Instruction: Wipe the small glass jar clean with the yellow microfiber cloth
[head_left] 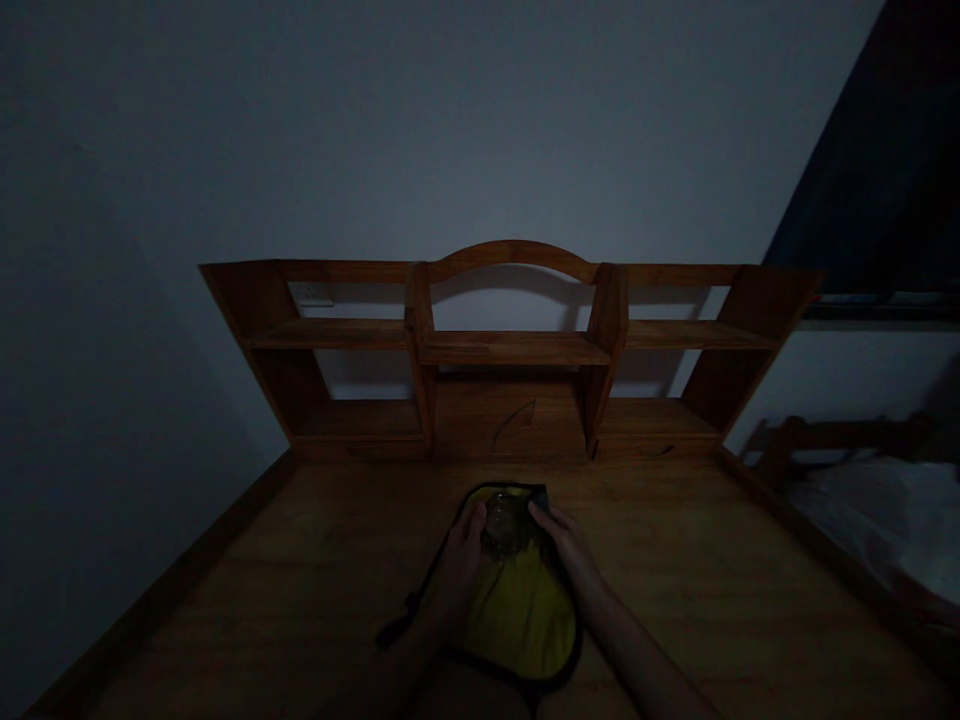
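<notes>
A flat yellow cloth piece (517, 620) with black edging, perhaps an open bag, lies on the wooden desk. Near its far end sits a round, clear, glassy object (504, 524); the dim light hides its exact kind. My left hand (463, 552) is closed against the left side of this round object, its fingertips near the rim. On the other side, my right hand (561, 535) pinches the dark far-right corner of the yellow cloth. A black strap or buckle (394, 630) sticks out at the cloth's left.
A wooden shelf unit (517, 350) stands along the desk's back edge against the wall. A thin wire (514, 422) shows before its middle compartment. Raised wooden edges bound the desk (675, 580). At the right are a whitish bundle (885, 510) and a dark window (877, 180).
</notes>
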